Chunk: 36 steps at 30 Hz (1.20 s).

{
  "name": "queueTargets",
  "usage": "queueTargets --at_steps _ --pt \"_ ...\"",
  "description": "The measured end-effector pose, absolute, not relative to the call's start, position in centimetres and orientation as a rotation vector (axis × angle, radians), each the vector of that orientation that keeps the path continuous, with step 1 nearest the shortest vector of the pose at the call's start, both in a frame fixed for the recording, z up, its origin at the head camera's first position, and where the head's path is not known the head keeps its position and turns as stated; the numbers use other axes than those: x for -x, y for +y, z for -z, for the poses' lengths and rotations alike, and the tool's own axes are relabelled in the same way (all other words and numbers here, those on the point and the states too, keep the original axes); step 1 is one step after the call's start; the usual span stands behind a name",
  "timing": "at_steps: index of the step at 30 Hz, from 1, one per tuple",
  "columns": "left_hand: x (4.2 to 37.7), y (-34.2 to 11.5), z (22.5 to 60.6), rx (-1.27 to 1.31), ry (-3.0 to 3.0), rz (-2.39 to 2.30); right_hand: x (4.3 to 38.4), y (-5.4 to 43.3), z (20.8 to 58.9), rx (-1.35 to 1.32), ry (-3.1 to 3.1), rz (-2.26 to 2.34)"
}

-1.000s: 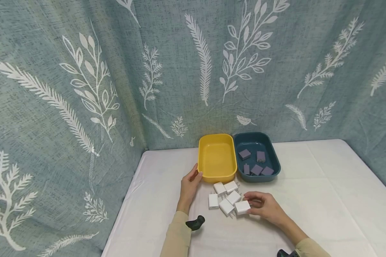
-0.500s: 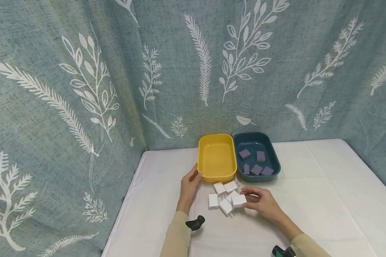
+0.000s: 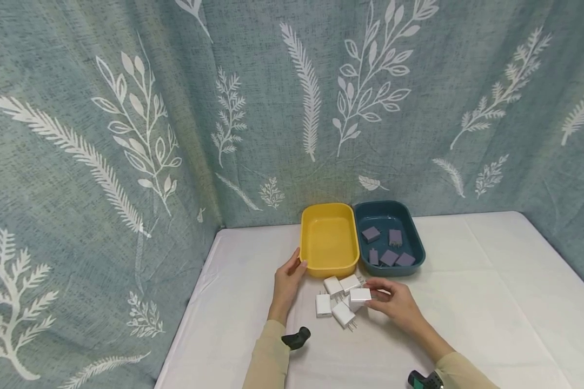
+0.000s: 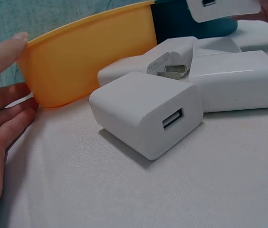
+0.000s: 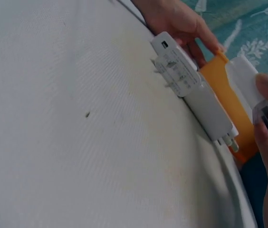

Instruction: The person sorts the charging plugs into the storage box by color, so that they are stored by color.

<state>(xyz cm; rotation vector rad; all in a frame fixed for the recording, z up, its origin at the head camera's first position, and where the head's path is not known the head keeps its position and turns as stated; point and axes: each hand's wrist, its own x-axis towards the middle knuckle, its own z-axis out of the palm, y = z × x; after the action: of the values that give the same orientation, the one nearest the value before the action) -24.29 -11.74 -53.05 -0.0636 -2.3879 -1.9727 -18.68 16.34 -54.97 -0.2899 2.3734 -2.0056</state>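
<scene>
My right hand (image 3: 394, 303) pinches a white USB wall charger (image 3: 359, 297) between thumb and fingers, above the other chargers. In the right wrist view the held charger (image 5: 245, 83) is tilted, its prongs toward the palm. My left hand (image 3: 287, 281) touches the near left corner of a yellow tray (image 3: 328, 270) from outside. The left wrist view shows its thumb at the rim and its other fingers loosely bent beside the wall. In front of the tray lie several white chargers (image 3: 323, 306) in a loose cluster; one charger (image 4: 143, 111) has its USB port toward that camera.
A dark blue tray (image 3: 417, 243) stands against the yellow one on its right, holding several purple-grey chargers (image 3: 370, 234). Both trays sit on a white cloth (image 3: 491, 302), at the foot of a green-blue leaf-print curtain (image 3: 272, 108).
My right hand has moved up and a little left with the white charger, lifting it from the cluster's right edge over the others. The left hand stays at the yellow tray.
</scene>
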Motion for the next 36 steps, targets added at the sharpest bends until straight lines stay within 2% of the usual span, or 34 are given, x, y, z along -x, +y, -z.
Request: queueTargets --at_steps 8,21,29,36 --pt "25.7 -11.9 56.2 0.025 -2.359 1.975 18.9 15.5 54.6 0.239 2.474 2.031" --pt "25.6 -11.9 56.3 0.011 -2.341 1.963 19.3 14.6 53.8 0.213 2.48 2.091" --pt "24.0 -11.6 52.8 0.029 -2.4 1.949 19.6 14.3 53.7 0.234 2.515 2.084" --pt "24.0 -11.7 52.7 0.038 -2.391 1.978 19.8 14.1 53.2 0.198 2.525 2.082"
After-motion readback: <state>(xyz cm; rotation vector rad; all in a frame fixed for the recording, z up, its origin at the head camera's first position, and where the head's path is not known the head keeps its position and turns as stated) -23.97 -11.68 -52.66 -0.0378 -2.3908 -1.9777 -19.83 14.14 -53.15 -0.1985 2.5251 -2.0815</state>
